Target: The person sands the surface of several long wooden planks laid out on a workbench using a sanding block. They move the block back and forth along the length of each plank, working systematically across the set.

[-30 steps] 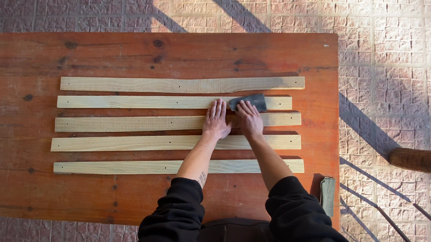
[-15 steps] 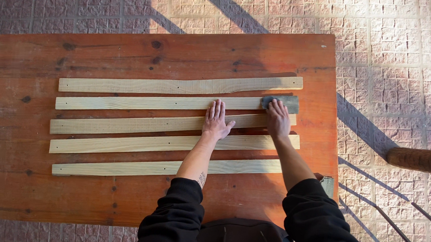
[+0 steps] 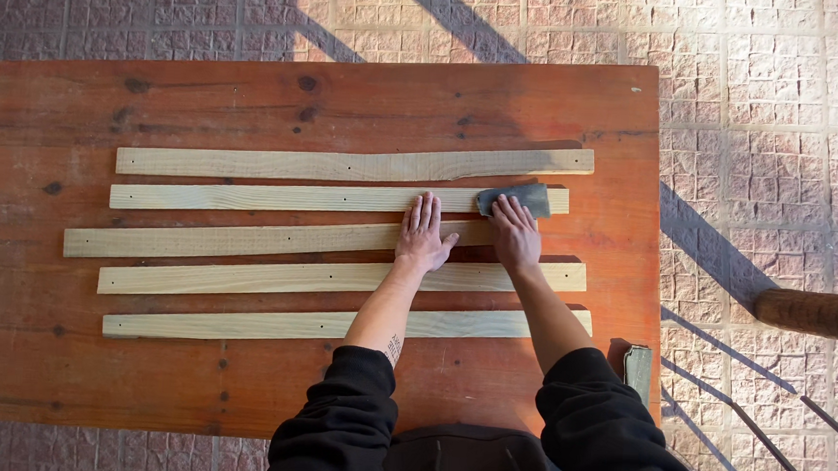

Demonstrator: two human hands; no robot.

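Pressing flat, the right hand (image 3: 516,237) has its fingers together on a grey sanding pad (image 3: 514,199) lying under the fingertips on the second pale slat (image 3: 276,198). Just beside it, the left hand (image 3: 423,238), fingers spread, pins the third slat (image 3: 244,239). Sanding well probably calls for even pressure and strokes along the grain across the red wooden table (image 3: 253,99).

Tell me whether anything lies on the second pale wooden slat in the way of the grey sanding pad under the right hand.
Nothing visible does. The right hand presses the grey sanding pad near that pale wooden slat's right end. The left hand lies flat mostly on the third slat, its fingertips reaching the second slat's lower edge. The rest is bare.
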